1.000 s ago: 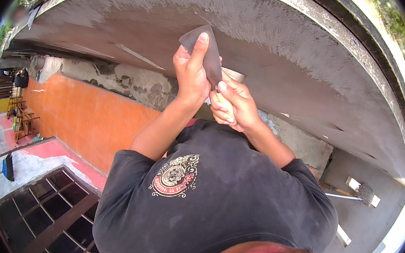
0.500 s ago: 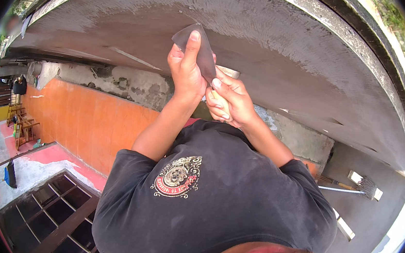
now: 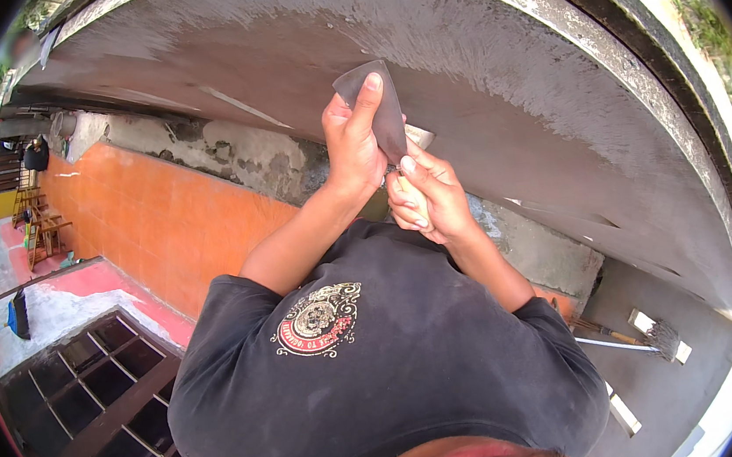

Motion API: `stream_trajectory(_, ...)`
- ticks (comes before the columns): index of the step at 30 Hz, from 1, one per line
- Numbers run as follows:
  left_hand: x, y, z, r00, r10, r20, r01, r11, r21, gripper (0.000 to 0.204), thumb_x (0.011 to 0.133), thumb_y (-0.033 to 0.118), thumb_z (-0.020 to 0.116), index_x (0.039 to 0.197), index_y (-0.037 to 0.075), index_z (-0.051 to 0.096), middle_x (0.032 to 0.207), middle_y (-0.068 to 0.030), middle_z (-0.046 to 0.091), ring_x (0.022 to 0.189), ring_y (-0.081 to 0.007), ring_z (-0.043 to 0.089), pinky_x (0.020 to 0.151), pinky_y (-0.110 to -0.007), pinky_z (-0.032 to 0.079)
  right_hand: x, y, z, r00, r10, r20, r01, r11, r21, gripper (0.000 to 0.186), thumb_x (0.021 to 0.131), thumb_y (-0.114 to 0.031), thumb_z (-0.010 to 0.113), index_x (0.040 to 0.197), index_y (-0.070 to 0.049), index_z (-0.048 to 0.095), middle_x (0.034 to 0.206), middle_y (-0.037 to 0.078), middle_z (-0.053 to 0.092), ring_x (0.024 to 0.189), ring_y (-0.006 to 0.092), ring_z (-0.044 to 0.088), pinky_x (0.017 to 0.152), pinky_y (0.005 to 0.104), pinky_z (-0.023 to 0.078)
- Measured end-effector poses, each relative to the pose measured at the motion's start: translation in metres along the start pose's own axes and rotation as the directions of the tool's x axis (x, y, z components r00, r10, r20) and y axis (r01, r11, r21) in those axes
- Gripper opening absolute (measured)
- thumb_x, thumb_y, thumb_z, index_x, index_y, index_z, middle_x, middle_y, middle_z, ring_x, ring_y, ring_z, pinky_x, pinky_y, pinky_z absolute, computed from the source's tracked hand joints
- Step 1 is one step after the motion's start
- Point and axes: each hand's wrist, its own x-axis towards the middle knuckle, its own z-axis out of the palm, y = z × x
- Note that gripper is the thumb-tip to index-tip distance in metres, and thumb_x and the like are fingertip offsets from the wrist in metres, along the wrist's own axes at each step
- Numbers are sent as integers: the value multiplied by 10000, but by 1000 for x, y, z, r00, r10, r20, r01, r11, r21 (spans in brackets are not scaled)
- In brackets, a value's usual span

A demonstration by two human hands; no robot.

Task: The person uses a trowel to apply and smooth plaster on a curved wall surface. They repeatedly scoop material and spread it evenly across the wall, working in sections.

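A trowel (image 3: 390, 125) with a dark grey, pointed blade and a pale handle is held between my two hands, in front of a grey plastered wall (image 3: 566, 112). My left hand (image 3: 355, 148) is closed on the blade, its thumb flat on the face near the broad end. My right hand (image 3: 438, 188) wraps round the handle, thumb up by the blade's narrow end. Just behind the right fingers shows the edge of a pale, block-like piece (image 3: 420, 136); the hand hides the rest of it.
An orange wall (image 3: 171, 221) runs along the left, with wooden furniture (image 3: 47, 228) beyond. A dark gridded window (image 3: 104, 386) fills the lower left. At the lower right are a broom (image 3: 661, 337) and pale blocks (image 3: 623, 413).
Both hands and the trowel have shifted slightly right and down in the picture, closer to my body. The grip on blade and handle stays the same.
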Motion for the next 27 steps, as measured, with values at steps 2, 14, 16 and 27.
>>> stream_trajectory(2,1,-4,-5,997,76,16,-76,997,-11,239,939,294,736,1001,86,635,796,10,620,614,-86,589,569,-277,544,-5,4,-1,994,51,-101,-57,997,-57,539,1090,-261,432,1596,-186,261,667,38,454,435,80,369,387,221,336)
stream_trajectory(14,6,0,3,983,169,69,-163,983,-81,236,954,307,714,938,105,594,760,8,597,576,-102,579,560,-292,534,1,-9,-7,996,53,-77,-63,990,-127,536,1088,-238,442,1590,-144,279,694,24,476,459,66,371,407,218,346)
stream_trajectory(16,5,1,3,994,105,33,-104,994,-27,253,959,340,702,905,124,582,698,-1,568,583,-113,555,569,-293,492,0,-7,-5,990,80,-115,-95,986,-137,546,1088,-238,442,1595,-148,262,691,22,469,461,67,370,415,216,348)
stream_trajectory(27,-2,-4,7,998,60,-9,-60,998,16,262,969,339,687,860,136,562,633,-7,542,589,-119,533,575,-298,452,-8,-3,-3,999,-5,-41,3,999,-42,518,1091,-233,431,1583,-143,297,690,31,476,449,64,368,394,207,335)
